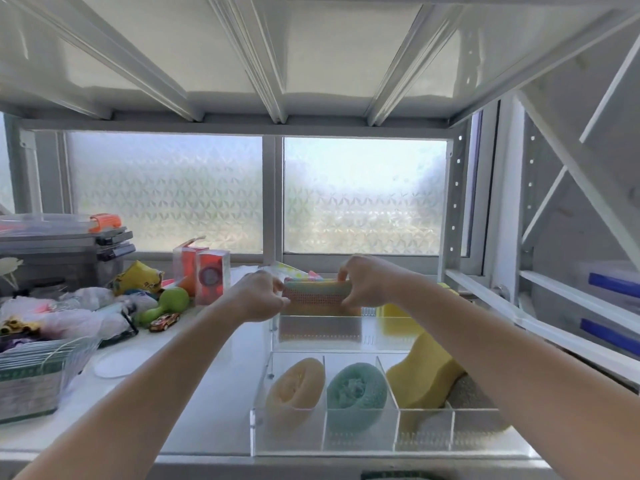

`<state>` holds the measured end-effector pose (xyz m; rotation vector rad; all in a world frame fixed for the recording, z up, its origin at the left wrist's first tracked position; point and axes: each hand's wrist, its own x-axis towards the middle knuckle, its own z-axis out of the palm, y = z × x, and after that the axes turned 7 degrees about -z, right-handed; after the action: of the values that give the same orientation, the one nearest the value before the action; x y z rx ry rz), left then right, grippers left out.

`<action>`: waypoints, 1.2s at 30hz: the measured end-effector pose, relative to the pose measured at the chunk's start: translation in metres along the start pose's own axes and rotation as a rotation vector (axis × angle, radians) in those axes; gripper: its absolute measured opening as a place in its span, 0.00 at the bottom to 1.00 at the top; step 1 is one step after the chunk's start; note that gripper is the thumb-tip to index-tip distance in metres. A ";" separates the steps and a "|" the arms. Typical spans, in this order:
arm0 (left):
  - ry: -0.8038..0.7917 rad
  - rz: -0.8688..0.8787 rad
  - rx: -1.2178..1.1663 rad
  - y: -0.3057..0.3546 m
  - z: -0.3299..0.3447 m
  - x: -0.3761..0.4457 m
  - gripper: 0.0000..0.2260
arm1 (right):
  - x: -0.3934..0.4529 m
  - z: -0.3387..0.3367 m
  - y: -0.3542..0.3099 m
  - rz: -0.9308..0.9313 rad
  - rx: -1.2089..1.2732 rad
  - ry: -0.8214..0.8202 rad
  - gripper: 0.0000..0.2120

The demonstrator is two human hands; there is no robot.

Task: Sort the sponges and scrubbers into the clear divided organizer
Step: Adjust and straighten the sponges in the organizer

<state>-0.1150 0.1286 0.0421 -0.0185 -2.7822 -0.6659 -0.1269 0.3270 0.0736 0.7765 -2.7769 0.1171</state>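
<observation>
A clear divided organizer (287,432) stands on the white shelf in front of me. Its front row holds a peach round scrubber (295,384), a teal round scrubber (356,388) and a yellow wavy sponge (424,370) leaning over a grey scouring pad (465,393). Above the organizer's back compartment I hold a multicoloured mesh sponge (317,295) by both ends. My left hand (258,295) grips its left end and my right hand (369,280) pinches its right end. Another yellow sponge (394,315) sits at the back right of the organizer.
Left of the organizer lie crumpled plastic bags (79,311), a green toy (166,304), a toy car (164,322), two small boxes (207,273), a wire basket (38,372) and stacked cases (65,247). A shelf runs overhead; a frosted window is behind.
</observation>
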 end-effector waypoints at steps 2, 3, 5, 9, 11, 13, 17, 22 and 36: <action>0.014 0.013 -0.001 0.001 0.000 0.002 0.15 | -0.001 -0.002 0.003 -0.005 -0.018 0.021 0.19; 0.017 0.017 -0.005 0.002 0.000 0.002 0.16 | -0.001 -0.003 0.004 -0.007 -0.026 0.032 0.19; 0.016 0.025 -0.010 0.004 0.001 0.002 0.16 | 0.000 -0.004 0.006 -0.010 -0.039 0.050 0.18; 0.007 0.022 -0.022 0.006 0.003 0.002 0.16 | 0.002 -0.001 0.005 0.003 -0.043 0.032 0.21; 0.012 0.028 -0.026 0.007 0.003 0.002 0.15 | 0.003 0.001 0.004 0.008 -0.035 0.002 0.26; 0.022 0.041 -0.036 0.008 0.003 0.002 0.14 | 0.004 0.001 0.004 0.016 -0.033 -0.018 0.33; 0.043 0.060 -0.071 0.006 0.006 0.004 0.17 | 0.005 0.002 0.004 0.008 -0.079 -0.034 0.33; 0.052 0.069 -0.133 0.007 0.008 0.004 0.30 | 0.003 0.004 0.005 -0.017 -0.120 -0.004 0.26; -0.033 0.090 -0.079 0.008 0.009 0.007 0.31 | 0.000 0.005 0.004 -0.042 -0.159 -0.020 0.22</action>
<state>-0.1230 0.1396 0.0399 -0.1705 -2.7658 -0.7586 -0.1302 0.3291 0.0688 0.7985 -2.7448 -0.1180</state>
